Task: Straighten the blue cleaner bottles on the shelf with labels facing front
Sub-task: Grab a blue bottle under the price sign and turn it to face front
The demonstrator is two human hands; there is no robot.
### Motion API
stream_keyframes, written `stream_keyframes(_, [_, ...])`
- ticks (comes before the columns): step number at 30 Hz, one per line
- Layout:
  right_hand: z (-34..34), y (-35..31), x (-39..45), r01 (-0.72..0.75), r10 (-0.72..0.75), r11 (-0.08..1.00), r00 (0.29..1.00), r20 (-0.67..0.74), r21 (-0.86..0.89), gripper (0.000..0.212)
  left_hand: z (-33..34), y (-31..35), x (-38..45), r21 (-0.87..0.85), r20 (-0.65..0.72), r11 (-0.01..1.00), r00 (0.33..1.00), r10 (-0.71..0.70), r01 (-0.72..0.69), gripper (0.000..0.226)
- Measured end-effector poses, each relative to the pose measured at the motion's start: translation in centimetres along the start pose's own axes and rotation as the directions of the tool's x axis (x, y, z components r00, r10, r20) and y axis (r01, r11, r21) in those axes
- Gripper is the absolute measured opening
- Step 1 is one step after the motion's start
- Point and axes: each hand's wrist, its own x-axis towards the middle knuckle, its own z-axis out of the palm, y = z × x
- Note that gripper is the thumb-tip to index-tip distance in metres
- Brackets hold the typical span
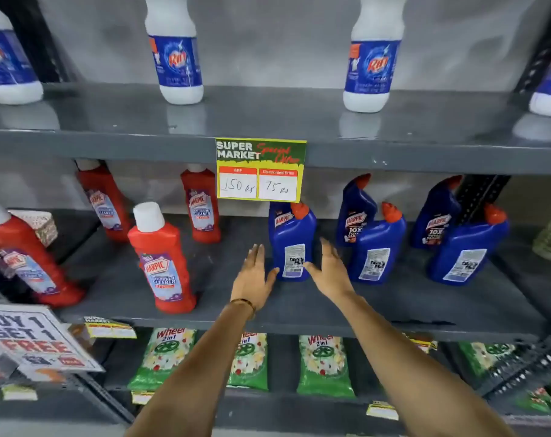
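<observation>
Several blue cleaner bottles with orange caps stand on the middle shelf [394,304]. The nearest one [291,241] shows its back barcode label, as do a second [376,244] and a third [466,247] further right. Two more stand behind, front labels showing, one [356,209] at centre and one [438,212] beside the upright. My left hand [252,279] is flat with straight fingers just left of the nearest bottle's base. My right hand [329,269], fingers spread, is at its right side, thumb near the base. Neither hand grips it.
Red bathroom cleaner bottles [162,257] stand left on the same shelf. A yellow price card [260,170] hangs from the upper shelf edge above the nearest blue bottle. White bottles [176,52] line the top shelf; green packets [324,364] lie below. A black upright [479,197] crosses at right.
</observation>
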Motion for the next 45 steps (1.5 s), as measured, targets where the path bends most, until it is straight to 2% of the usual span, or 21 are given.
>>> stream_keyframes(2, [0.1,0.1,1.5,-0.038,0.027,0.993,0.995,0.092,0.116,0.062,0.0,0.5,1.4,-0.156,0.04,0.981,0.993,-0.109,0.114,0.073])
stream_keyframes(5, [0.5,0.4,3.0,-0.08,0.055,0.975,0.991,0.124,0.208,0.053,-0.1,0.7,3.6,-0.288,0.122,0.928,0.97,-0.208,0.236,0.073])
stream_keyframes(8, [0.9,0.6,3.3,-0.09,0.061,0.96,0.991,0.117,0.264,0.05,0.4,0.6,5.2,-0.363,0.187,0.898,0.964,-0.191,0.248,0.059])
stream_keyframes(14, [1.6,1.5,3.9,-0.087,0.056,0.93,0.994,0.095,0.358,0.043,1.2,0.9,6.6,-0.416,0.19,0.878,0.967,-0.172,0.238,0.061])
stream_keyframes(17, [1.2,1.7,4.3,-0.072,0.026,0.92,0.992,0.122,0.385,0.042,0.9,0.8,6.5,-0.424,0.156,0.883,0.977,-0.146,0.2,0.059])
stream_keyframes(22, [0.1,0.7,4.8,-0.056,-0.024,0.856,0.989,0.149,0.514,0.043,0.7,0.8,5.5,-0.463,0.024,0.875,0.988,-0.151,0.145,0.05])
stream_keyframes(28, [1.1,-1.3,4.3,-0.084,-0.029,0.832,0.981,0.194,0.549,0.082,0.7,1.9,4.0,-0.359,-0.135,0.929,0.98,-0.143,0.087,0.04])
stream_keyframes(31, [1.9,-2.1,4.1,-0.08,0.001,0.825,0.99,0.141,0.559,0.087,0.9,2.0,3.1,-0.288,-0.18,0.957,0.98,-0.083,0.028,0.041])
stream_keyframes(33, [1.8,-2.2,3.8,-0.069,0.007,0.836,0.993,0.115,0.545,0.083,0.7,1.3,3.0,-0.314,-0.109,0.949,0.992,-0.061,0.024,0.044])
stream_keyframes(36, [1.2,-1.7,3.6,-0.055,-0.017,0.859,0.991,0.135,0.509,0.077,-0.6,-0.5,4.0,-0.539,0.165,0.835,0.986,-0.025,0.111,0.038])
stream_keyframes(38, [0.7,-1.4,3.4,-0.069,-0.032,0.858,0.982,0.187,0.51,0.075,-1.5,-1.7,4.9,-0.624,0.319,0.75,0.948,-0.013,0.22,0.039])
stream_keyframes(42, [-0.3,-1.4,3.4,-0.088,-0.112,0.827,0.942,0.316,0.556,0.068,-1.9,-3.0,6.1,-0.597,0.484,0.738,0.875,0.019,0.314,0.056])
stream_keyframes(45, [-0.9,-1.5,3.5,-0.126,-0.157,0.794,0.902,0.401,0.594,0.067,-1.7,-3.1,5.9,-0.661,0.62,0.613,0.776,0.121,0.432,0.059])
